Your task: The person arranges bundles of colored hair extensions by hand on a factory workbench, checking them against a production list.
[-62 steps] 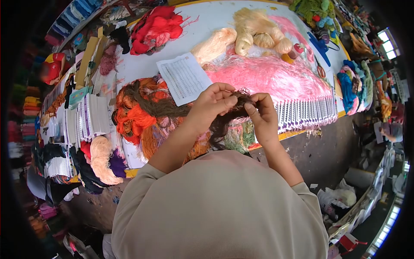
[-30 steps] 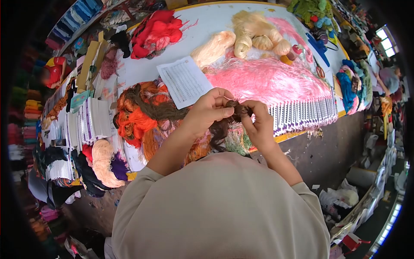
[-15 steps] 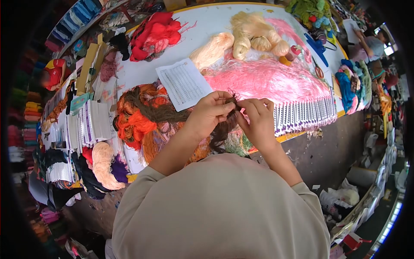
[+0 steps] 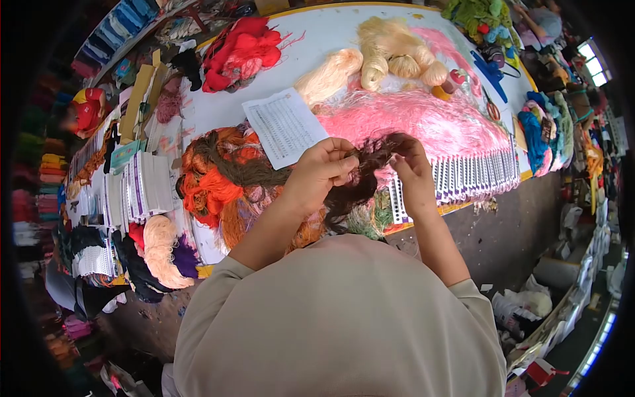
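Observation:
Dark brown thread [image 4: 360, 188] hangs as a loose, tangled bundle between my hands, near the table's front edge. My left hand [image 4: 319, 173] pinches its left side, fingers curled. On the other side, my right hand [image 4: 413, 173] grips a spread part of the same thread with bent fingers. Behind my hands lies a mass of pink thread [image 4: 410, 122], with a row of white punched cards [image 4: 469, 177] along its front. A printed sheet [image 4: 284, 127] rests behind my left hand, beside orange and olive-brown skeins [image 4: 211, 188].
Red skeins [image 4: 241, 54] and cream skeins [image 4: 390, 49] lie farther back on the table [image 4: 311, 30]. Scissors [image 4: 493, 109] and a blue tool [image 4: 488, 76] are at the right. Stacked white cards [image 4: 149, 185] stand at the left. Another person [image 4: 546, 25] is at the far right.
My right hand has moved slightly right, away from my left, and the brown thread is now spread between them. The person at the far right has shifted.

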Demonstrator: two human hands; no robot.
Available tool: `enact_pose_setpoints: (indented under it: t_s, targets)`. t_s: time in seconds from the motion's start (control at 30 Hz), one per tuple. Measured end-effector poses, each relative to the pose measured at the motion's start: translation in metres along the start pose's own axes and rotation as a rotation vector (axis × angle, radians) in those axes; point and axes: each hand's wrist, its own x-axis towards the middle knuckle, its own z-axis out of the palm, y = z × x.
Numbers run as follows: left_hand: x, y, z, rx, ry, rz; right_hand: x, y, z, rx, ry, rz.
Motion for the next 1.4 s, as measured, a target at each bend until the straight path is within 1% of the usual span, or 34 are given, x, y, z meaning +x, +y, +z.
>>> enact_pose_setpoints:
  t_s: [0.03, 0.07, 0.13, 0.17, 0.2, 0.23, 0.27, 0.33, 0.37, 0.43, 0.47, 0.53, 0.57, 0.6, 0.67, 0.7, 0.73, 0.77, 0.8, 0.83, 0.9, 0.93, 0.97, 1.0, 1.03, 1.07, 1.1, 1.13, 1.17, 1.2, 1.27, 1.3, 1.37, 1.4]
  targets:
    - [-0.001, 0.002, 0.001, 0.015, -0.012, 0.006, -0.002, -0.005, 0.0, -0.104, 0.008, -0.049]
    - [-0.001, 0.002, 0.002, 0.013, -0.013, 0.006, -0.006, -0.012, 0.0, -0.187, -0.068, -0.086]
    - [0.001, 0.002, 0.004, -0.011, -0.068, -0.022, -0.008, -0.008, 0.003, -0.44, -0.179, -0.314]
    - [0.001, 0.002, 0.003, -0.011, -0.068, -0.026, -0.012, -0.015, 0.011, -0.566, -0.19, -0.342]
    - [0.001, 0.003, 0.002, -0.005, -0.116, -0.051, -0.013, -0.011, 0.012, -0.566, -0.186, -0.34]
    - [0.001, 0.005, 0.004, 0.001, -0.166, -0.075, -0.013, -0.006, 0.014, -0.656, -0.168, -0.372]
    - [0.0, 0.009, 0.006, 0.002, -0.169, -0.077, -0.012, -0.003, 0.014, -0.747, -0.152, -0.405]
    - [-0.004, 0.017, 0.011, 0.325, -0.097, -0.015, -0.009, -0.009, 0.008, -0.911, -0.036, -0.526]
    - [-0.003, 0.016, 0.009, 0.326, -0.095, -0.017, -0.008, -0.012, 0.005, -0.97, 0.015, -0.584]
    - [0.0, 0.014, 0.005, 0.589, -0.017, 0.156, -0.008, -0.013, 0.002, -0.895, 0.117, -0.571]
    - [0.0, 0.017, 0.004, 0.593, -0.019, 0.158, -0.007, -0.006, -0.001, -0.864, 0.17, -0.565]
    - [0.001, 0.021, 0.002, 0.49, 0.022, 0.169, -0.013, 0.001, -0.002, -0.749, 0.112, -0.544]
    - [0.001, 0.024, 0.006, 0.327, 0.004, 0.217, -0.016, 0.003, -0.001, -0.681, 0.073, -0.54]
    - [0.001, 0.028, 0.007, 0.329, 0.005, 0.216, -0.015, 0.014, -0.004, -0.658, -0.075, -0.561]
    - [0.004, 0.033, 0.007, -0.027, -0.02, 0.207, -0.027, -0.008, 0.002, -0.923, -0.297, -0.537]
    - [0.006, 0.034, 0.006, 0.045, -0.116, 0.25, -0.028, -0.001, -0.002, -0.953, -0.274, -0.506]
    - [0.006, 0.037, 0.007, 0.047, -0.118, 0.25, -0.024, 0.0, -0.006, -0.795, -0.234, -0.447]
    - [0.004, 0.043, 0.011, 0.186, -0.164, 0.204, -0.017, 0.0, -0.009, -0.638, -0.195, -0.387]
    - [0.002, 0.046, 0.016, 0.325, -0.21, 0.153, -0.013, -0.002, -0.014, -0.496, -0.205, -0.328]
    - [0.001, 0.047, 0.022, 0.327, -0.213, 0.147, -0.012, -0.016, -0.01, -0.35, -0.248, -0.274]
    - [0.003, 0.046, 0.038, 0.496, -0.301, 0.159, -0.011, -0.032, 0.005, -0.065, -0.283, -0.209]
    - [0.006, 0.044, 0.044, 0.557, -0.337, 0.224, -0.01, -0.036, 0.008, -0.123, -0.304, -0.209]
    - [0.005, 0.047, 0.049, 0.562, -0.347, 0.225, -0.008, -0.038, 0.009, -0.183, -0.326, -0.209]
    - [0.002, 0.053, 0.053, 0.803, -0.271, 0.304, -0.009, -0.038, 0.007, -0.122, -0.354, -0.042]
    - [-0.002, 0.058, 0.057, 1.042, -0.184, 0.382, -0.008, -0.042, 0.003, -0.183, -0.378, -0.036]
    - [-0.002, 0.062, 0.058, 1.074, -0.141, 0.437, -0.004, -0.048, -0.004, -0.243, -0.404, -0.03]
    - [-0.005, 0.069, 0.059, 1.175, -0.139, 0.437, 0.001, -0.053, -0.013, -0.298, -0.325, -0.114]
    - [-0.008, 0.075, 0.058, 1.275, -0.136, 0.436, 0.005, -0.061, -0.022, -0.126, -0.226, -0.023]
    - [-0.005, 0.077, 0.052, 1.335, -0.229, 0.407, 0.006, -0.075, -0.031, 0.055, -0.146, 0.019]
    - [-0.004, 0.08, 0.051, 1.335, -0.23, 0.41, 0.008, -0.083, -0.035, 0.066, -0.12, -0.082]
    - [-0.006, 0.086, 0.056, 1.08, -0.404, 0.09, 0.002, -0.091, -0.042, 0.171, -0.186, -0.046]
    - [-0.01, 0.09, 0.061, 0.794, -0.431, 0.102, -0.001, -0.094, -0.049, 0.121, -0.231, 0.036]
    - [-0.007, 0.093, 0.06, 0.567, -0.377, 0.326, -0.004, -0.09, -0.058, -0.288, -0.325, -0.066]
    - [-0.006, 0.097, 0.059, 0.457, -0.438, 0.434, -0.001, -0.078, -0.07, -0.598, -0.312, -0.167]
